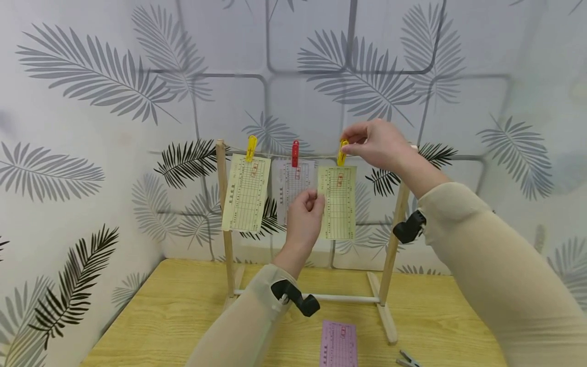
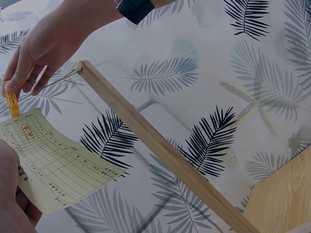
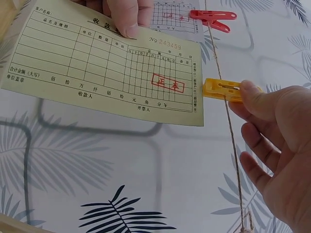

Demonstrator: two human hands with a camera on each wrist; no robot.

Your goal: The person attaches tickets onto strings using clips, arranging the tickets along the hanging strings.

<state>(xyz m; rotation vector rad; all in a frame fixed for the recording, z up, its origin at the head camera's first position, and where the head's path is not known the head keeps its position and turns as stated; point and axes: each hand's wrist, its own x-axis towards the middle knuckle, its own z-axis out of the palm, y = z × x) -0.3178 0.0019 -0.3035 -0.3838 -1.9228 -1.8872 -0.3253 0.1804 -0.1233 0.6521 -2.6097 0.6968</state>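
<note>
Receipt slip [image 1: 338, 203], pale yellow, hangs from the string [image 1: 316, 156] under a yellow peg [image 1: 341, 153] that my right hand [image 1: 378, 143] pinches; my left hand [image 1: 304, 216] grips its edge. Two slips hang already (a purple slip [image 1: 339, 344] lies on the wooden worktop [image 1: 174, 316]). Leaf-patterned wall [image 1: 91, 102] behind.

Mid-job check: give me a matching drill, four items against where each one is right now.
Items:
1. yellow clip
2. red clip
3. purple slip
4. right-hand yellow slip

Places:
A. lying flat on the table
B. pinched by the right hand on the string
C. its edge held by the left hand
D. holding the middle white slip

Pairs: 1-B, 2-D, 3-A, 4-C
</note>
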